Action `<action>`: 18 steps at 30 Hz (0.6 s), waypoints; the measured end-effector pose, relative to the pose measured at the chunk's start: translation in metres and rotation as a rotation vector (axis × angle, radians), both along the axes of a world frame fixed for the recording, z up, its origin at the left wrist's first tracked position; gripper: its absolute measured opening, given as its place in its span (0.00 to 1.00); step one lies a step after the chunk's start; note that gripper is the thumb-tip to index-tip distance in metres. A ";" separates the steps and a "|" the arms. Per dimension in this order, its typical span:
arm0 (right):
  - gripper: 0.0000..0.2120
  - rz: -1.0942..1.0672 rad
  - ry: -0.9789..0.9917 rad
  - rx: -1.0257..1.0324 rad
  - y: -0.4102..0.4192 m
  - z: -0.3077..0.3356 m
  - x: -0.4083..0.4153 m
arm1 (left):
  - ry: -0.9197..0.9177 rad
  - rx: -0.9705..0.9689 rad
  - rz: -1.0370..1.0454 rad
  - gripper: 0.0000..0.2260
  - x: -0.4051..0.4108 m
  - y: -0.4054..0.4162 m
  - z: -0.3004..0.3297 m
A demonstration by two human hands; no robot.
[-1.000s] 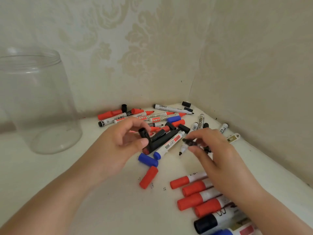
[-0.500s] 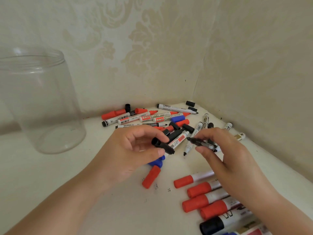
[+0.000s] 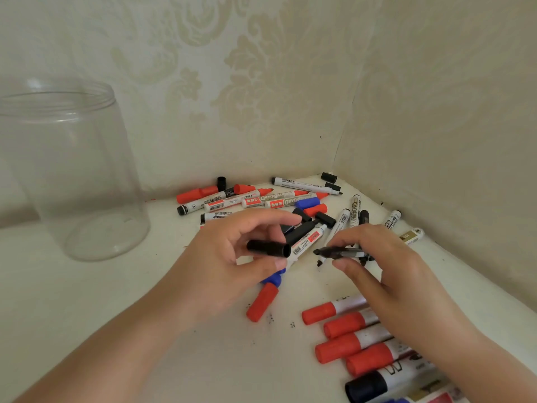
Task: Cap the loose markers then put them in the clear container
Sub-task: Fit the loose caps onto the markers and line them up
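Now left hand (image 3: 229,266) pinching black cap (image 3: 268,248), right hand (image 3: 383,266) — uncapped marker (image 3: 340,253)

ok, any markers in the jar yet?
No. The clear jar stands empty at the left, while the left hand holds a black cap and the right hand holds a marker.

Both forearms are bare, no sleeves, rings or watch on left hand (image 3: 229,266) or right hand (image 3: 386,274).
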State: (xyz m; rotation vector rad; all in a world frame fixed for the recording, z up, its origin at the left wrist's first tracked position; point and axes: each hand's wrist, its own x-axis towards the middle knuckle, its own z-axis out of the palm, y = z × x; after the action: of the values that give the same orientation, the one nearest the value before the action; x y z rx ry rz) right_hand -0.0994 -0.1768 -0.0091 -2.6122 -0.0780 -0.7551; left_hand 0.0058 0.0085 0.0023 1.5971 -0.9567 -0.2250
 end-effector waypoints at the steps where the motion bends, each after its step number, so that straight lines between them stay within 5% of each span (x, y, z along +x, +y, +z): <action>1: 0.10 0.003 -0.005 -0.003 0.000 0.000 0.000 | -0.007 0.007 0.009 0.24 -0.001 0.000 0.001; 18: 0.13 -0.030 -0.033 -0.048 -0.002 0.001 -0.001 | -0.014 0.092 0.082 0.18 -0.001 -0.001 -0.002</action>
State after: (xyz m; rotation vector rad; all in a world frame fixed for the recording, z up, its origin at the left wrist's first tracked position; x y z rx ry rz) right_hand -0.1007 -0.1784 -0.0083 -2.6515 -0.0680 -0.8163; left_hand 0.0046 0.0072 0.0000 1.7206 -0.9009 -0.2040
